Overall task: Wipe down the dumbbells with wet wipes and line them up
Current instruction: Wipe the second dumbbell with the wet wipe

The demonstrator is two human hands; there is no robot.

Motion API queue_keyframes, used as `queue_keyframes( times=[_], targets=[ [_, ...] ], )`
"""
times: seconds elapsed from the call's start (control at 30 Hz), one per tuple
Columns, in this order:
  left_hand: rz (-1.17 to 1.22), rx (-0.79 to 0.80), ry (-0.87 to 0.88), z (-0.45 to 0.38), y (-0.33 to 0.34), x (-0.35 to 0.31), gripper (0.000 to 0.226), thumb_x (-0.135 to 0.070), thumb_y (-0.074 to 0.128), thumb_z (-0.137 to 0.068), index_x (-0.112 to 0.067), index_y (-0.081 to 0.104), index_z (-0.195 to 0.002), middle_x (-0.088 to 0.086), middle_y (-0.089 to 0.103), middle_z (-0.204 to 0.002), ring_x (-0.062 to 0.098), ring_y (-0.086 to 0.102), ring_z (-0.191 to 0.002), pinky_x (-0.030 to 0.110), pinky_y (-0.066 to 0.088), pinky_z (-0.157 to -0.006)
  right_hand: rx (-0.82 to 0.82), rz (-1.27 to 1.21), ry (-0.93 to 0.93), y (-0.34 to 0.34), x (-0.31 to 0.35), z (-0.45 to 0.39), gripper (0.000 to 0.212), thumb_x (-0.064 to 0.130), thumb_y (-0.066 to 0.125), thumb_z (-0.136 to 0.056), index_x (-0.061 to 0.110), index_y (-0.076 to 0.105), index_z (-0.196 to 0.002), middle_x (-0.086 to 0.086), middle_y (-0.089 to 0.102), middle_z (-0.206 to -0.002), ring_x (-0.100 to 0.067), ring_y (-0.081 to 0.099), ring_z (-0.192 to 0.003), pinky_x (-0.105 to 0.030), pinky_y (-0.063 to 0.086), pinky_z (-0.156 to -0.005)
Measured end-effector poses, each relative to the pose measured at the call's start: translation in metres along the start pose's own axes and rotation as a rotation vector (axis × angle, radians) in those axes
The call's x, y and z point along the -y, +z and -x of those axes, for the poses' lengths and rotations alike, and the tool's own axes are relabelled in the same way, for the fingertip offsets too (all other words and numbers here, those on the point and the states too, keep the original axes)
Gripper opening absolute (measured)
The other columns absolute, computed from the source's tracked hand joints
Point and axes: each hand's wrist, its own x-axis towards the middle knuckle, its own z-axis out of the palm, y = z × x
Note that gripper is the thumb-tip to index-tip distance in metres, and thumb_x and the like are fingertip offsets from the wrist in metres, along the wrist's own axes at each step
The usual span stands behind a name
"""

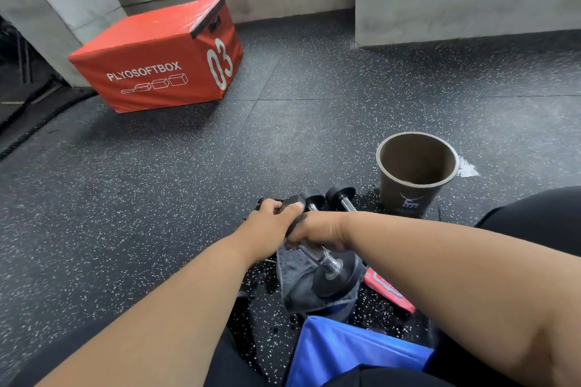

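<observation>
Fingers of your right hand [317, 228] are hidden, wrapped round the black chrome-handled dumbbell [327, 264] near the brown paper cup [415, 176]; your left hand [267, 223] grips its far head.

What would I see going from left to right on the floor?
Orange plyo box → left hand → right hand gripping a dumbbell → brown paper cup.

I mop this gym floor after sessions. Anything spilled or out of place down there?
Yes. The speckled black rubber floor looks dark and wet around the grey cloth and the held black dumbbell, with scattered droplets. A shiny puddle sits right of the brown paper cup.
</observation>
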Motion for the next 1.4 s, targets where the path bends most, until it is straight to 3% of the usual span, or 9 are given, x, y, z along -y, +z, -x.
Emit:
queue_keyframes(
  times=[0.23,0.4,0.57,0.63,0.77,0.9,1.0,1.23,1.4],
  targets=[
    [0.031,-0.024,-0.030,-0.002,0.005,-0.001,0.094,-0.092,0.045,-0.074,-0.036,0.048,-0.149,0.009,0.054,-0.146,0.028,0.059,-0.122,0.041,0.043,-0.099,0.014,0.048,0.054,-0.001,-0.001,-0.003,0.049,0.031,0.077,-0.052,0.006,0.077,-0.093,-0.017,0.066,-0.098,-0.026,0.047,-0.069,-0.025,0.033,-0.048],
    [0.005,-0.025,-0.015,-0.005,0.006,0.002,0.082,-0.087,0.046,-0.087,-0.035,0.047,-0.151,0.010,0.052,-0.148,0.032,0.053,-0.131,0.044,0.040,-0.103,0.141,-0.003,0.245,-0.013,-0.012,0.003,0.051,0.029,0.078,-0.067,0.005,0.074,-0.112,-0.016,0.065,-0.101,-0.026,0.061,-0.080,-0.044,0.050,-0.085],
    [0.069,-0.013,-0.063,-0.006,0.000,0.003,0.078,-0.089,0.042,-0.083,-0.032,0.051,-0.134,0.005,0.062,-0.134,0.028,0.058,-0.123,0.047,0.043,-0.107,0.161,-0.200,0.220,-0.010,0.004,0.017,0.020,0.021,0.052,-0.084,0.007,0.060,-0.096,-0.007,0.060,-0.078,-0.021,0.055,-0.064,-0.028,0.048,-0.062],
    [0.107,-0.003,-0.095,-0.006,-0.001,0.004,0.073,-0.088,0.042,-0.085,-0.029,0.052,-0.128,0.006,0.065,-0.127,0.029,0.059,-0.118,0.047,0.044,-0.106,0.023,-0.137,0.171,-0.006,0.011,0.022,0.016,0.022,0.057,-0.082,0.009,0.061,-0.090,-0.005,0.059,-0.077,-0.020,0.055,-0.066,-0.031,0.046,-0.067],
    [0.132,-0.008,-0.120,-0.005,-0.003,0.003,0.085,-0.090,0.039,-0.071,-0.027,0.054,-0.126,0.009,0.065,-0.126,0.032,0.060,-0.120,0.051,0.044,-0.111,-0.180,0.570,-0.021,-0.003,0.013,0.021,0.014,0.036,0.064,-0.097,0.022,0.064,-0.095,0.004,0.067,-0.092,-0.017,0.064,-0.089,-0.032,0.050,-0.083],
    [0.150,-0.017,-0.111,-0.007,0.000,0.002,0.087,-0.093,0.042,-0.070,-0.030,0.054,-0.129,0.009,0.065,-0.131,0.030,0.060,-0.121,0.051,0.042,-0.113,-0.373,0.671,-0.068,0.007,0.007,0.018,0.027,0.047,0.075,-0.082,0.029,0.056,-0.085,0.008,0.064,-0.080,-0.020,0.065,-0.079,-0.033,0.047,-0.066],
    [0.153,-0.025,-0.112,-0.004,0.002,0.001,0.081,-0.090,0.044,-0.076,-0.032,0.050,-0.132,0.008,0.062,-0.135,0.029,0.058,-0.123,0.045,0.042,-0.104,-0.524,0.798,-0.141,0.022,0.011,0.021,0.022,0.043,0.062,-0.085,0.025,0.051,-0.080,0.005,0.059,-0.068,-0.023,0.063,-0.069,-0.030,0.040,-0.056],
    [0.129,-0.059,-0.099,-0.004,0.009,0.000,0.080,-0.085,0.047,-0.084,-0.031,0.051,-0.143,0.010,0.059,-0.140,0.031,0.056,-0.125,0.043,0.042,-0.099,-0.539,0.780,-0.078,0.034,0.012,0.018,0.037,0.048,0.052,-0.090,0.023,0.061,-0.116,0.001,0.071,-0.104,-0.024,0.068,-0.096,-0.045,0.048,-0.106],
    [0.161,-0.046,-0.130,-0.003,0.005,0.001,0.082,-0.089,0.044,-0.079,-0.030,0.052,-0.134,0.006,0.061,-0.134,0.030,0.057,-0.123,0.051,0.043,-0.112,-0.513,0.723,0.108,0.028,-0.005,0.013,0.048,0.055,0.063,-0.079,0.022,0.051,-0.112,0.006,0.060,-0.098,-0.025,0.064,-0.097,-0.040,0.053,-0.091]
  ],
)
